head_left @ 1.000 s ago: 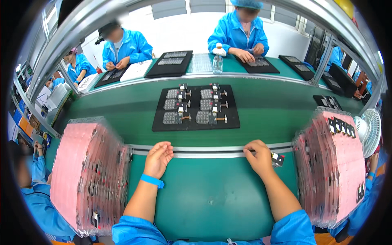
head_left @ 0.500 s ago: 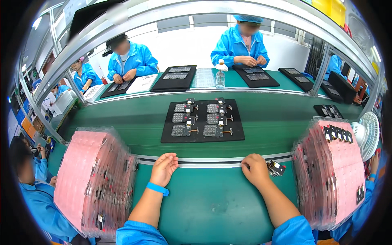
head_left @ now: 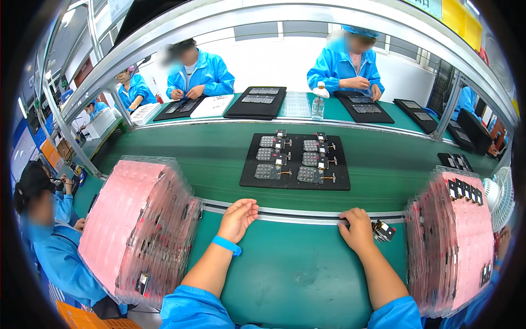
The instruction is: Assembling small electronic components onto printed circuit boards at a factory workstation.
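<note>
My left hand (head_left: 239, 219), with a blue band at its wrist, rests at the near metal rail (head_left: 296, 216). Its fingers are curled together, and nothing shows in them. By the same rail my right hand (head_left: 357, 229) is loosely closed, its fingertips turned inward and partly hidden; no object shows there. Just right of it lies a small pile of black and white electronic modules (head_left: 383, 231). Beyond both hands, a black foam tray (head_left: 338, 181) sits on the green belt (head_left: 208, 159), bearing two columns of circuit parts with short cables.
Tall stacks of pink sheets in clear trays flank me, left (head_left: 123, 208) and right (head_left: 471, 230); modules lie on the right one. A white fan (head_left: 501, 189) stands beside it. Across the belt, co-workers in blue handle parts beside a clear bottle (head_left: 318, 107). A metal frame crosses overhead.
The whole view has swung slightly left, so things appear farther right. My hands keep nearly the same pose by the rail. The co-worker opposite has moved their hands apart.
</note>
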The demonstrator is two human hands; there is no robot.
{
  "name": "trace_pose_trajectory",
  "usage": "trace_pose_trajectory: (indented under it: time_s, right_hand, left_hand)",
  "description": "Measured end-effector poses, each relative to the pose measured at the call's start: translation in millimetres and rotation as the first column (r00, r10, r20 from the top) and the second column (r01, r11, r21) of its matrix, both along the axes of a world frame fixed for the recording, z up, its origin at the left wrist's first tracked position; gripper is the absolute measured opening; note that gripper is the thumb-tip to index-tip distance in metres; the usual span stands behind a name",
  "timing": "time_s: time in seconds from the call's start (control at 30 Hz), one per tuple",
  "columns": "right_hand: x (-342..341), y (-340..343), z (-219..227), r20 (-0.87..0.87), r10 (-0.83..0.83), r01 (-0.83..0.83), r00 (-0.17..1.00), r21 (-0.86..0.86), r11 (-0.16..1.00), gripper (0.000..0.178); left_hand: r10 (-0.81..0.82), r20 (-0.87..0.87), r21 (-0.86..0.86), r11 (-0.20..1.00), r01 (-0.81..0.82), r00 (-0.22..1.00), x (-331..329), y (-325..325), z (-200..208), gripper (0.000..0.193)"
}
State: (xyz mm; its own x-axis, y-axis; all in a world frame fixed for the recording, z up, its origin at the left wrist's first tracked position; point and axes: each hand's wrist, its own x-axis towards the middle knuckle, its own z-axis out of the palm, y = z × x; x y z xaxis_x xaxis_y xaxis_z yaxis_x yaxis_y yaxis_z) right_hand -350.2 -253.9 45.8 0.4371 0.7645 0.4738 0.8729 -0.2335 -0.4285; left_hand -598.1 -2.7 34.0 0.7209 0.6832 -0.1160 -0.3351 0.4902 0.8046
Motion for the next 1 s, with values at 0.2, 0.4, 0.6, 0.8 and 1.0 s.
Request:
trace_pose_trajectory:
  time_s: [0.2, 0.4, 0.6, 0.8, 1.0]
  right_hand:
    - [-2.6, 1.1, 0.5, 0.012, -0.018, 0.018, 1.0, -0.033, 0.999, 0.022]
    - [-7.0, 4.6, -0.1, 0.007, -0.011, 0.011, 1.0, -0.024, 1.0, 0.021]
    - [-6.4, 3.5, -2.6, 0.019, 0.003, -0.002, 1.0, -0.013, 1.0, 0.021]
    - [-10.3, 7.3, -4.7, 0.013, 0.018, -0.018, 1.0, -0.009, 1.0, 0.022]
    - [-14.4, 9.1, -3.0, 0.031, 0.016, -0.015, 0.999, -0.01, 1.0, 0.021]
  left_hand:
    - [-0.008, -0.001, 0.008, 1.0, 0.008, 1.0, -2.1, 3.3, 0.1, 0.018]
    - [0.001, -0.01, 0.002, 1.0, -0.001, 1.0, -6.9, 4.8, 1.7, 0.019]
    - [-0.023, 0.037, -0.026, 0.999, 0.024, 0.999, -6.2, 7.7, -1.3, 0.018]
    - [-0.022, 0.046, -0.035, 0.999, 0.024, 0.999, -12.2, 11.1, -3.3, 0.017]
    - [-0.018, 0.044, -0.034, 0.999, 0.019, 0.999, -14.8, 14.6, -3.8, 0.018]
